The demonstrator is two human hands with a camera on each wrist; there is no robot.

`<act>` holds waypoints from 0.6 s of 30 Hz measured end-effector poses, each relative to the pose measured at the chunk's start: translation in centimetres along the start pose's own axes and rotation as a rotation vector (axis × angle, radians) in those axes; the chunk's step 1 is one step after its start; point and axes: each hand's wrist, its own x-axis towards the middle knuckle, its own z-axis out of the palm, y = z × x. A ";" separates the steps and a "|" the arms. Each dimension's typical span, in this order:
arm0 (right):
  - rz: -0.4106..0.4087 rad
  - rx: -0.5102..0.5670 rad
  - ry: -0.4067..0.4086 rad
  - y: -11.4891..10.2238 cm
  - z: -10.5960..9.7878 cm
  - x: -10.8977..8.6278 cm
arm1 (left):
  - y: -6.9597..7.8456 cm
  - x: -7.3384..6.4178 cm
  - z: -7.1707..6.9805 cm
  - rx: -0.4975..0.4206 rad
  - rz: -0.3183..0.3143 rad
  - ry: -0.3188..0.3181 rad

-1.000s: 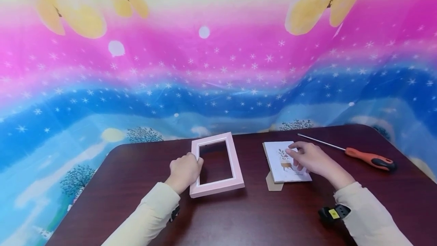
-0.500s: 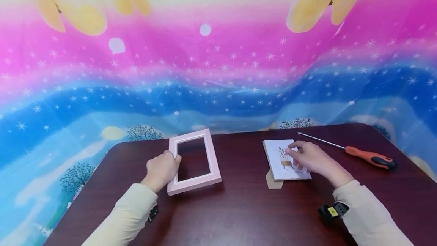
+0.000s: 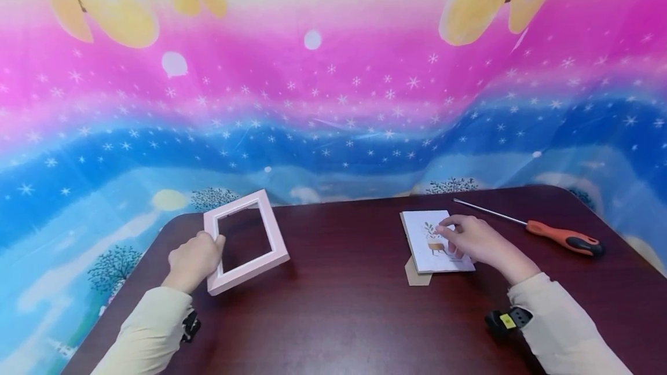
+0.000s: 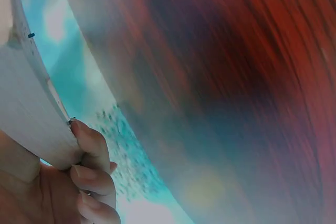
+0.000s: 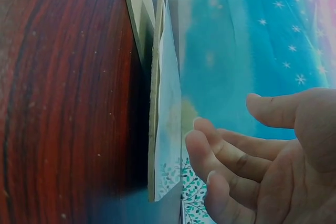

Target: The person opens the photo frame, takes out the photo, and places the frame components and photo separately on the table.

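Observation:
My left hand (image 3: 193,259) grips the left side of a pink picture frame (image 3: 276,230) with a white inner lip and an open middle. The frame is tilted over the left part of the table. In the left wrist view, fingers curl round the edge of the frame (image 4: 31,103), where small dark metal tabs show. On the right lies a white card printed with a plant (image 3: 417,227), on top of a backing board (image 5: 153,145) whose stand leg (image 3: 418,276) sticks out below. Just above the card, my right hand (image 3: 476,239) hovers with loosely bent fingers, holding nothing.
A screwdriver (image 3: 563,237) with an orange and black handle lies right of the card, its shaft pointing to the far edge. The dark red wooden table (image 3: 339,317) ends at a printed cloth backdrop (image 3: 312,155).
My left hand has carried the picture frame leftward across the table, and the frame has turned a little. The right hand has stayed over the card.

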 end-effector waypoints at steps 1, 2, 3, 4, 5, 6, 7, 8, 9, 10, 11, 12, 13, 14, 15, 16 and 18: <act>-0.004 -0.004 0.001 0.0 0.0 0.0 | -0.5 0.1 -0.1 -0.003 -0.012 -0.005; -0.007 -0.006 0.001 0.0 0.0 0.0 | -1.1 0.1 -0.3 -0.006 -0.024 -0.012; -0.007 -0.009 0.000 0.1 0.0 0.0 | -1.6 0.2 -0.4 -0.009 -0.035 -0.019; -0.005 -0.011 -0.002 0.1 0.0 0.1 | -2.1 0.2 -0.5 -0.009 -0.045 -0.025; -0.008 -0.013 -0.001 0.1 0.0 0.1 | -2.6 0.3 -0.6 -0.007 -0.054 -0.032; -0.006 -0.016 -0.002 0.1 0.0 0.1 | -3.1 0.3 -0.7 -0.007 -0.062 -0.037; -0.005 -0.018 -0.001 0.1 0.0 0.1 | -3.6 0.3 -0.7 -0.006 -0.069 -0.045; -0.002 -0.020 -0.001 0.1 0.0 0.2 | -4.1 0.3 -0.8 -0.007 -0.075 -0.051; 0.000 -0.023 -0.001 0.1 0.0 0.2 | -4.5 0.3 -0.8 -0.009 -0.078 -0.060; -0.002 -0.026 0.001 0.1 0.0 0.2 | -5.0 0.3 -0.9 -0.014 -0.084 -0.066; -0.004 -0.030 0.003 0.2 0.0 0.2 | -5.4 0.3 -0.9 -0.021 -0.090 -0.077; -0.002 -0.032 0.003 0.2 0.0 0.2 | -5.8 0.3 -0.9 -0.029 -0.097 -0.082; 0.001 -0.035 0.004 0.2 0.0 0.2 | -6.2 0.3 -0.9 -0.036 -0.104 -0.088; 0.004 -0.035 0.002 0.2 0.0 0.2 | -6.6 0.3 -0.8 -0.043 -0.111 -0.092; 0.006 -0.036 0.001 0.2 0.0 0.2 | -7.0 0.3 -0.7 -0.047 -0.119 -0.099; 0.007 -0.036 0.001 0.2 0.0 0.2 | -7.3 0.3 -0.7 -0.049 -0.127 -0.099; 0.012 -0.035 -0.001 0.3 0.1 0.2 | -7.9 0.3 -0.5 -0.046 -0.138 -0.099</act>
